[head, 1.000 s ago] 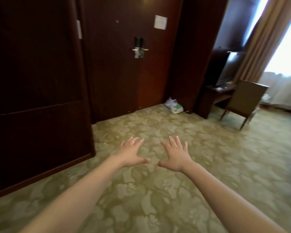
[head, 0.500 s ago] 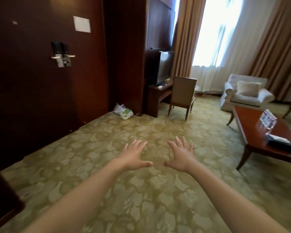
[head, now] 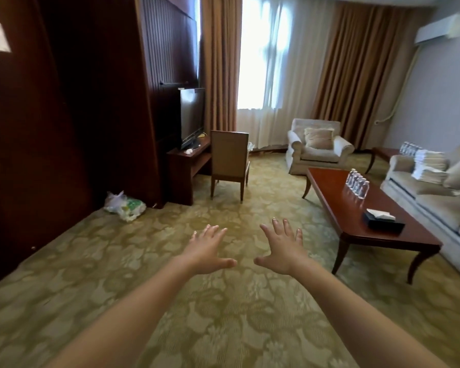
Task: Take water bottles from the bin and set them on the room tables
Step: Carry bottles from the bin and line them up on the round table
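My left hand (head: 207,249) and my right hand (head: 283,248) are stretched out in front of me over the carpet, palms down, fingers spread, holding nothing. Several clear water bottles (head: 357,183) stand in a tight cluster on the far part of the dark wooden coffee table (head: 356,224) at the right. More water bottles (head: 409,148) stand on a small side table (head: 383,153) behind the sofa arm. No bin is in view.
A black tissue box (head: 384,221) lies on the coffee table. A sofa (head: 433,192) with stacked white towels runs along the right wall, an armchair (head: 318,146) stands by the window. A chair (head: 230,162) faces the TV desk (head: 186,166). A plastic bag (head: 124,205) lies by the left wall.
My view has swung right, from the door to the sitting area; the coffee table, sofa and armchair have come into view. Both hands stay open and held out in front.
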Motion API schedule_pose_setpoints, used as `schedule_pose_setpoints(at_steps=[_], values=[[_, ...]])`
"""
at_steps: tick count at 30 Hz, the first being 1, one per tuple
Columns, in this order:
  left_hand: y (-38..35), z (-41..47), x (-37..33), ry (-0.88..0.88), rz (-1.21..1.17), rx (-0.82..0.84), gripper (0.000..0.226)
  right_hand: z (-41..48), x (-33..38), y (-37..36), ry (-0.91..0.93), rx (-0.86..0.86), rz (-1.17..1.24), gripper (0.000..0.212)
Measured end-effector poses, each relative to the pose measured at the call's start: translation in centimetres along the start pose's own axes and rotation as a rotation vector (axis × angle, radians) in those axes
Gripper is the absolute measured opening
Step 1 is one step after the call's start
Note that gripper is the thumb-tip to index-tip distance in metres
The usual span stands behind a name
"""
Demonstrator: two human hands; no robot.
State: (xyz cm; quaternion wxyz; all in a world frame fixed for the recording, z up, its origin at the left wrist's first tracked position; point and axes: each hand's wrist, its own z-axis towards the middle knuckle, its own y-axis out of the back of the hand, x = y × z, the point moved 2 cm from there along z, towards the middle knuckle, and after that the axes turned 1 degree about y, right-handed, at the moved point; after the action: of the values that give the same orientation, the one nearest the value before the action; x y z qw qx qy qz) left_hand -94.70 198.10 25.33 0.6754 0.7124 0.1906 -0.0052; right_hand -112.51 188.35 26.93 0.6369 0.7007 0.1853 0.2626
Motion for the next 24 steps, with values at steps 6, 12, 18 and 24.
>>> schedule_pose_setpoints(at_steps=[6, 12, 18, 24], values=[[0.2, 12.4, -0.6, -0.066, 0.014, 0.049, 0.099, 10.7, -5.2, -0.1, -0.059, 0.026, 0.03, 0.099], [0.9, 28.0, -1.6, -0.063, 0.044, 0.05, 0.1, 25.1, -11.8, 0.8, -0.066, 0.015, 0.043, 0.098], [3.3, 45.0, -3.9, -0.066, 0.06, 0.02, 0.099, 40.4, -19.6, 4.3, -0.038, 0.023, 0.016, 0.097], [4.0, 58.2, -3.9, -0.03, 0.039, 0.042, 0.098, 53.3, -24.8, 5.2, 0.002, 0.056, 0.0, 0.097]])
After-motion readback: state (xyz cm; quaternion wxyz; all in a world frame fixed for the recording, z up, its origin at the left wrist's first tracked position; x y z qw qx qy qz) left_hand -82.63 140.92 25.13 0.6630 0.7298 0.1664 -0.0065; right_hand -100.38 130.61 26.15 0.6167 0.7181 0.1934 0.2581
